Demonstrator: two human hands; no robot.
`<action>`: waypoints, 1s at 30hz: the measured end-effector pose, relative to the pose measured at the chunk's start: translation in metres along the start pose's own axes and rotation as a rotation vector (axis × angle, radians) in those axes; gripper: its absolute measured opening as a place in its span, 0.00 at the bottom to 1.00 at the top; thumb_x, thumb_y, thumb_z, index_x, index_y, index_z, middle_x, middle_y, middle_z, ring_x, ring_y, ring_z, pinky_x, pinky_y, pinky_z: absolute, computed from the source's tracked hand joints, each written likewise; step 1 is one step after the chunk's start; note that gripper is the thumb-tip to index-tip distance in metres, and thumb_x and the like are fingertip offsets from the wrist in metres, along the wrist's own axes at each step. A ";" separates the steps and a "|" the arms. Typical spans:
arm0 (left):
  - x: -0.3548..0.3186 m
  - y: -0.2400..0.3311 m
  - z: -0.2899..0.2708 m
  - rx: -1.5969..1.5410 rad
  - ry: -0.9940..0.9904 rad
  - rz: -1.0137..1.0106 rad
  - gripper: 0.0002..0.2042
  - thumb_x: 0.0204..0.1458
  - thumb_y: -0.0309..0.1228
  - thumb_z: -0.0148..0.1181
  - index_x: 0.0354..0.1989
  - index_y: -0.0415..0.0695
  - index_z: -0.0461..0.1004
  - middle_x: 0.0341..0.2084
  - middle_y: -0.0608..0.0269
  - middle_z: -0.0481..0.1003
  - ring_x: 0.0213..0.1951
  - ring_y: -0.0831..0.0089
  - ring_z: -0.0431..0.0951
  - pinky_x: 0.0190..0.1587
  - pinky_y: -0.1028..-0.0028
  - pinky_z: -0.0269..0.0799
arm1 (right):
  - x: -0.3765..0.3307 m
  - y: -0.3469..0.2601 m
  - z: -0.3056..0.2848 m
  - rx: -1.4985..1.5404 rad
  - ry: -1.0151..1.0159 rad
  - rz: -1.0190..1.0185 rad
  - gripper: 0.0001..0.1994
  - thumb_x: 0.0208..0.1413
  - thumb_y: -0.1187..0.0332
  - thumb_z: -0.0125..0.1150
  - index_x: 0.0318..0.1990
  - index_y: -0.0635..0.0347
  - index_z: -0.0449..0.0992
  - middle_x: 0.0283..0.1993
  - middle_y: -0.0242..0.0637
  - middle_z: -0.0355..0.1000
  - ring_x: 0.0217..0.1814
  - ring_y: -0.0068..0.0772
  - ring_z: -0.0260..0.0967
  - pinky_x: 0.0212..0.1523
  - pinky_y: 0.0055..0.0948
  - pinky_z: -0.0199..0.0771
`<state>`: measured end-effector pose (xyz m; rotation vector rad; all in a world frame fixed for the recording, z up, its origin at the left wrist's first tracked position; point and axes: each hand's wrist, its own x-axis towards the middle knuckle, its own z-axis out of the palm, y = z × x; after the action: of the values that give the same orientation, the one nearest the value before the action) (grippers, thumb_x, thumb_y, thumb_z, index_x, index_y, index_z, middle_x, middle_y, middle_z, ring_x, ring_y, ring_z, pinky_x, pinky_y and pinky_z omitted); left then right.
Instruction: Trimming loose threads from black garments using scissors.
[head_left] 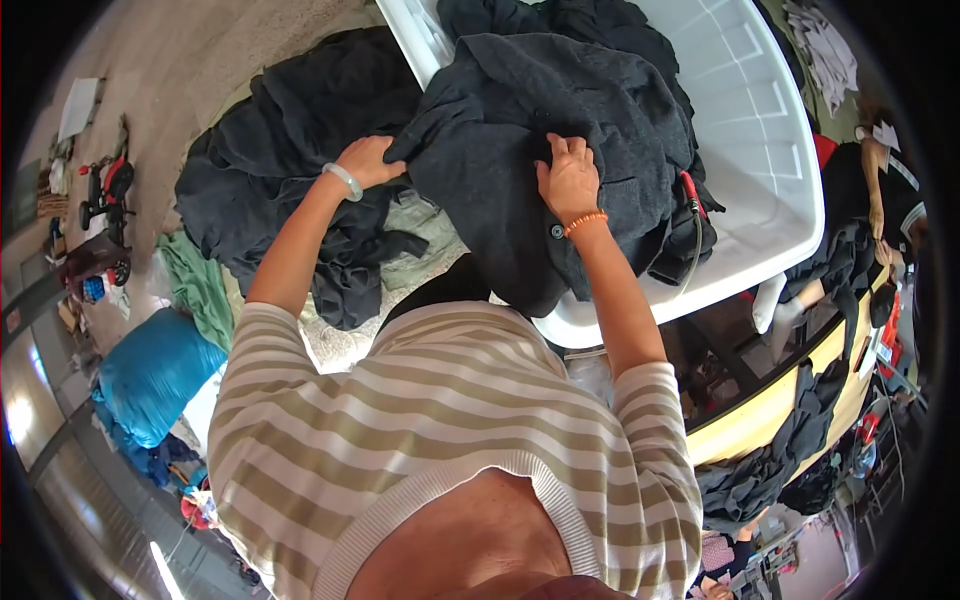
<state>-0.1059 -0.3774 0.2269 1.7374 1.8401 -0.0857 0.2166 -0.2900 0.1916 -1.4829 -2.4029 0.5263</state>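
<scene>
A dark grey cardigan with round buttons is draped over the near edge of a white plastic bin, on top of other dark garments. At its left edge my left hand, with a pale bangle at the wrist, pinches the cloth. My right hand, wearing an orange beaded bracelet, rests on the cardigan's front with fingers bent and the thumb apart. One button shows beside that wrist. To the right of the cardigan lies a red-handled thing with a pale cord; its kind I cannot make out.
A heap of dark garments lies on the floor left of the bin. Farther left are a green cloth and a stuffed blue sack. At the right, another person's arm shows near a curved wooden table with dark garments.
</scene>
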 end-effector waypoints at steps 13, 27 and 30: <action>-0.048 0.154 -0.055 -1.869 -0.246 0.174 0.14 0.59 0.28 0.52 0.53 0.40 0.65 0.44 0.60 0.74 0.46 0.68 0.76 0.46 0.64 0.76 | -0.073 -0.130 -0.057 1.276 0.057 0.162 0.20 0.53 0.68 0.66 0.50 0.67 0.70 0.45 0.34 0.74 0.45 0.24 0.69 0.49 0.27 0.70; -0.024 0.193 -0.060 -0.505 -0.054 0.795 0.18 0.41 0.12 0.53 0.43 0.39 0.75 0.43 0.57 0.77 0.48 0.66 0.76 0.56 0.70 0.66 | -0.109 -0.071 -0.172 0.945 -0.409 0.010 0.11 0.52 0.69 0.65 0.40 0.66 0.75 0.28 0.33 0.74 0.30 0.20 0.67 0.34 0.24 0.68; -0.040 0.190 -0.091 -0.549 0.084 0.750 0.19 0.43 0.11 0.52 0.46 0.38 0.74 0.42 0.63 0.77 0.46 0.75 0.76 0.50 0.77 0.69 | -0.131 -0.062 -0.169 0.410 0.290 0.172 0.16 0.39 0.78 0.62 0.40 0.60 0.73 0.33 0.45 0.73 0.36 0.49 0.73 0.38 0.35 0.72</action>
<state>0.0344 -0.3466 0.3855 1.8937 1.0083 0.7242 0.2935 -0.4053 0.3653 -1.4680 -1.8266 0.7334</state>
